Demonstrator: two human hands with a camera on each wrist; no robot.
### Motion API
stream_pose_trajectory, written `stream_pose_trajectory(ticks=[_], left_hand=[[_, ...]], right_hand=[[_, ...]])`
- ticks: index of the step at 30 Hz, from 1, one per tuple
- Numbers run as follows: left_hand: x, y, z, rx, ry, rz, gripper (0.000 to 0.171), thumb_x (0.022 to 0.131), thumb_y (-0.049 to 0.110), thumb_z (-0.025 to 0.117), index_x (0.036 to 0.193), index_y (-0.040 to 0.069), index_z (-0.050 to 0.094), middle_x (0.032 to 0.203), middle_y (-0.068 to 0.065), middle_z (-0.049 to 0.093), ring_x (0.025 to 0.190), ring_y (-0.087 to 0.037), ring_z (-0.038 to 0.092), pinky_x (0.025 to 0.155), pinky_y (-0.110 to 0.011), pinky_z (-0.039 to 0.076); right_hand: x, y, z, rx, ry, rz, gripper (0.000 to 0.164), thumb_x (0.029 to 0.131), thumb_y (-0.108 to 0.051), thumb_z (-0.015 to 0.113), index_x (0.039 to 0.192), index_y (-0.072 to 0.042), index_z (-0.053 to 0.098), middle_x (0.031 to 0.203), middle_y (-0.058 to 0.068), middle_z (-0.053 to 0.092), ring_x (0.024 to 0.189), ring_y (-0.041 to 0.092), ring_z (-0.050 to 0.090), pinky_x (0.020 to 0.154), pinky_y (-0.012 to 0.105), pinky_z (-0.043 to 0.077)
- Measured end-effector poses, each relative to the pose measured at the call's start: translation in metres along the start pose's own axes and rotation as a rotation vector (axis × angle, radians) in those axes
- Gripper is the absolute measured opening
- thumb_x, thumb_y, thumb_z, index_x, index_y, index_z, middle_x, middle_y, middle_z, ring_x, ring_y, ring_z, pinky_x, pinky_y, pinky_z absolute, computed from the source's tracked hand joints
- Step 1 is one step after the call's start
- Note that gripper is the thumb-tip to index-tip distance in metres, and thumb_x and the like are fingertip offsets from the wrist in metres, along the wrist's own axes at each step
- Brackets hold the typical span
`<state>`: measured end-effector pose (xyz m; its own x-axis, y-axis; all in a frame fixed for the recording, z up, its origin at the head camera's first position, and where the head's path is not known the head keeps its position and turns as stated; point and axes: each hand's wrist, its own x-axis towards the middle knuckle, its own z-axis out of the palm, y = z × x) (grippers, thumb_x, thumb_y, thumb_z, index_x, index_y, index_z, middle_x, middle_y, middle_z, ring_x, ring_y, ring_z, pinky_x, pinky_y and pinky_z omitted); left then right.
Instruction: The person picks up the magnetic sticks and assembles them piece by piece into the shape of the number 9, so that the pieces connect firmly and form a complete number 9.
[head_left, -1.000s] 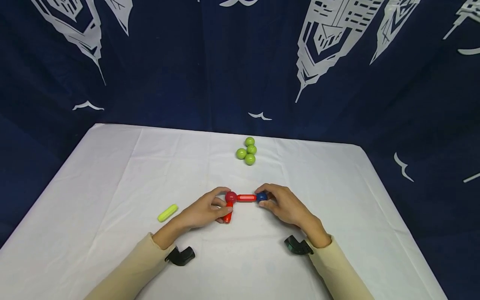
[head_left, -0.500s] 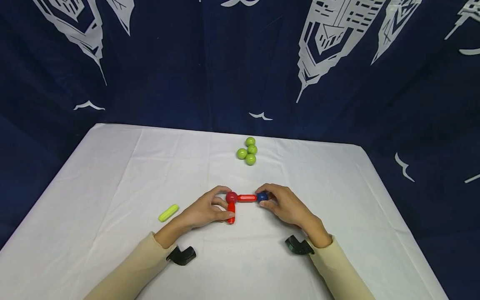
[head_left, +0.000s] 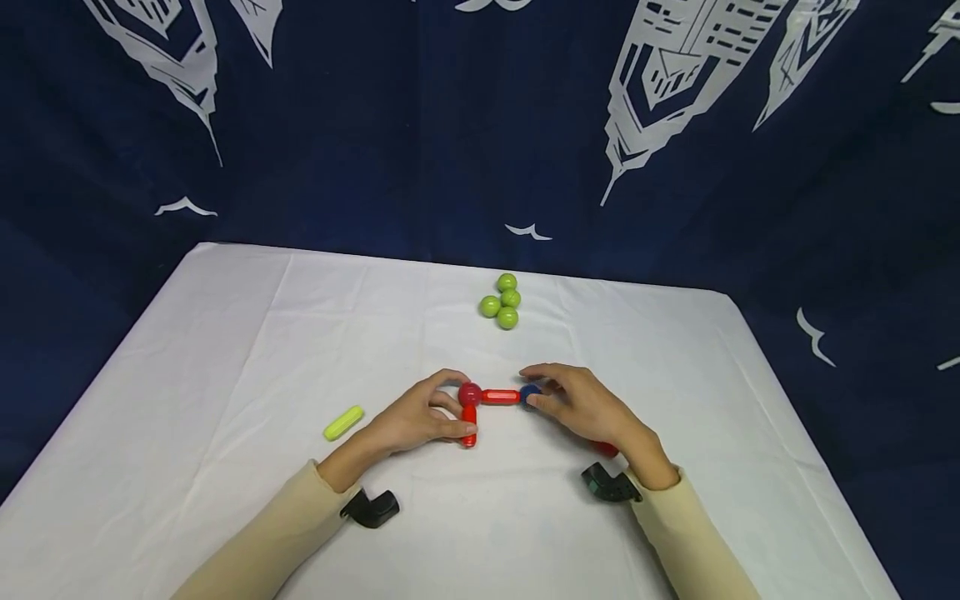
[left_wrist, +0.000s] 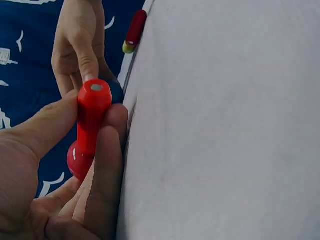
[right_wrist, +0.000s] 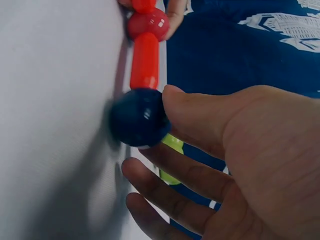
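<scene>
A magnetic-looking toy piece lies on the white cloth, bent in an L. At its corner is a red ball. One red rod runs right from it to a blue ball; a second red rod points toward the person. My left hand pinches that second rod between thumb and fingers, its index fingertip near the red ball. My right hand is at the blue ball, thumb touching its side, index finger raised off it and the other fingers loosely spread below.
Several green balls cluster toward the back of the table. A yellow-green rod lies left of my left hand. Another red piece shows partly beneath the right wrist. Black wrist cameras sit on both sleeves.
The rod in my left hand has swung from a slant to nearly straight toward the person. My right index finger has lifted off the blue ball. A red piece has appeared under the right wrist.
</scene>
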<state>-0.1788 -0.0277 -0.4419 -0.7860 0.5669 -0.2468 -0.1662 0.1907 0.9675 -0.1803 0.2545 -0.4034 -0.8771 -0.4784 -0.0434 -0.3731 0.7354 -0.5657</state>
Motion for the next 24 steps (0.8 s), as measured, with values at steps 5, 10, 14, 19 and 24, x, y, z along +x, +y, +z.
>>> stream_pose_trajectory(ticks=[5,10,14,19,24], left_hand=[[-0.001,0.002,-0.004,-0.008,-0.041,0.003,0.068,0.085,0.008,0.079,0.143,0.010,0.043,0.104,-0.012,0.071,0.081,-0.020,0.074,0.076,-0.027,0.056],[-0.002,0.002,-0.005,-0.022,-0.054,0.005,0.070,0.084,0.007,0.080,0.143,0.010,0.043,0.105,-0.013,0.071,0.083,-0.020,0.074,0.076,-0.027,0.056],[-0.002,0.001,-0.006,-0.016,-0.052,0.005,0.069,0.084,0.007,0.079,0.143,0.010,0.043,0.105,-0.012,0.072,0.084,-0.019,0.074,0.076,-0.027,0.055],[-0.002,0.001,-0.005,-0.008,-0.058,0.011,0.069,0.085,0.007,0.079,0.143,0.010,0.042,0.104,-0.011,0.072,0.083,-0.018,0.073,0.075,-0.026,0.054],[-0.001,0.001,-0.005,-0.006,-0.061,0.014,0.070,0.085,0.007,0.079,0.144,0.009,0.042,0.103,-0.010,0.072,0.083,-0.017,0.073,0.074,-0.026,0.053]], right_hand=[[0.007,0.002,-0.007,0.000,0.033,-0.025,0.040,0.095,-0.018,0.070,0.132,-0.005,0.063,0.128,0.009,0.067,0.100,0.021,0.066,0.093,0.045,0.054],[0.028,0.002,-0.015,-0.004,0.062,-0.038,0.041,0.095,-0.016,0.070,0.132,-0.002,0.061,0.130,0.014,0.066,0.101,0.026,0.068,0.092,0.047,0.054],[0.048,0.007,-0.019,-0.019,0.084,-0.048,0.043,0.095,-0.013,0.068,0.135,0.000,0.057,0.130,0.018,0.064,0.101,0.030,0.068,0.089,0.047,0.055],[0.069,0.016,-0.022,0.012,0.095,-0.020,0.045,0.097,-0.007,0.063,0.140,-0.005,0.052,0.127,0.024,0.059,0.103,0.037,0.065,0.090,0.051,0.053],[0.084,0.024,-0.022,0.097,0.055,0.061,0.045,0.100,-0.004,0.055,0.144,-0.012,0.046,0.128,0.025,0.054,0.096,0.034,0.063,0.088,0.044,0.050]])
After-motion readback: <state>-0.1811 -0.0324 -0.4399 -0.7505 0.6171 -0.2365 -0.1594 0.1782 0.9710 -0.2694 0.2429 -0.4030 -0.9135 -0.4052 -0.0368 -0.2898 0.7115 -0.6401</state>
